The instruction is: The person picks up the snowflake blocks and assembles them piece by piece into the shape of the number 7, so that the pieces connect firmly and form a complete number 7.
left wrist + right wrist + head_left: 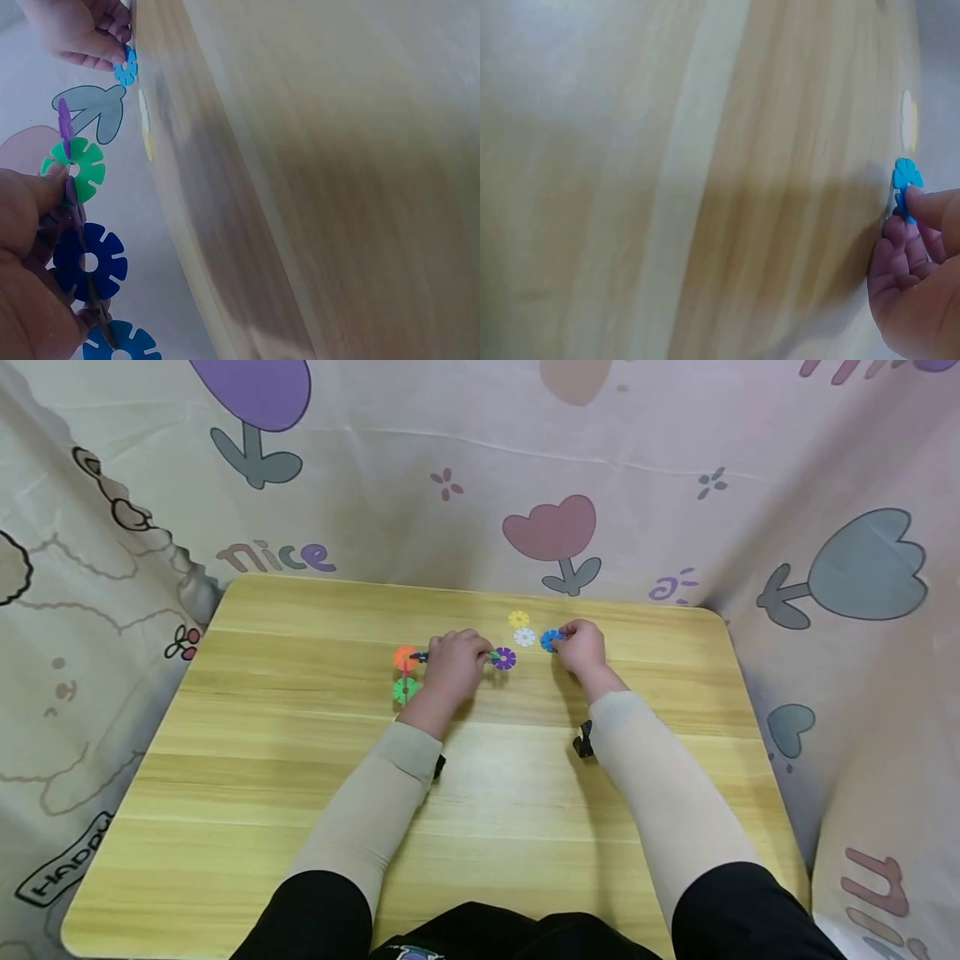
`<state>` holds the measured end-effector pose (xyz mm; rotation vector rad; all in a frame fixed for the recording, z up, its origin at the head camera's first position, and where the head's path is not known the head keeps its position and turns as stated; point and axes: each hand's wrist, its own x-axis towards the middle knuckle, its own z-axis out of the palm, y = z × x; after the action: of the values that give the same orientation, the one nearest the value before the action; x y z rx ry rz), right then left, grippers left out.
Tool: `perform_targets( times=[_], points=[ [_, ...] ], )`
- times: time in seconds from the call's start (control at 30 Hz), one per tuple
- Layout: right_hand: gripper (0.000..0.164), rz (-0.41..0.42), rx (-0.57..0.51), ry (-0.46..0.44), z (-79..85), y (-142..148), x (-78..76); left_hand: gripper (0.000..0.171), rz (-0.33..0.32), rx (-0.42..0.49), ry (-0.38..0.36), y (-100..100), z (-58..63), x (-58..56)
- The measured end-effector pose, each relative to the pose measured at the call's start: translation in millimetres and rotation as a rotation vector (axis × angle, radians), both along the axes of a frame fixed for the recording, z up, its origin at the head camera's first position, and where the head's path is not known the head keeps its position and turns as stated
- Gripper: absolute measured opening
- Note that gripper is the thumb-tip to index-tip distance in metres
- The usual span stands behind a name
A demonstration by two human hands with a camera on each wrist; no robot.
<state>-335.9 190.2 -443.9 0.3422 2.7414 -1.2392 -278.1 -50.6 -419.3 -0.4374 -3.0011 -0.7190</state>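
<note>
In the head view my left hand (454, 667) grips a chain of interlocked notched plastic discs. An orange disc (405, 657) and a green disc (405, 691) show at the chain's left end, a purple disc (504, 658) at its right. In the left wrist view a dark blue disc (90, 262) and a bright green disc (78, 170) are joined near the thumb. My right hand (582, 647) pinches a single blue disc (551, 640) between thumb and fingers, apart from the chain. The palm hides part of the chain in the head view.
A white disc (524, 637) and a yellow disc (518, 619) lie flat on the wooden table (510, 793), between the hands and the far edge. Printed fabric (390, 485) hangs behind the table and along its sides.
</note>
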Motion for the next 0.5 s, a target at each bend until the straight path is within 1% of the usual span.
perform_targets(
  times=[0.3, 0.5],
  points=[
    [0.024, -0.018, -0.056, 0.024, -2.9, 8, 9.1, 0.019, 0.008, -0.006, -0.017, 0, 2.1, 2.6],
    [0.024, -0.036, -0.114, 0.028, -3.8, 14, 15.5, 0.019, 0.013, 0.000, -0.027, -2, 1.9, 4.5]
  ],
)
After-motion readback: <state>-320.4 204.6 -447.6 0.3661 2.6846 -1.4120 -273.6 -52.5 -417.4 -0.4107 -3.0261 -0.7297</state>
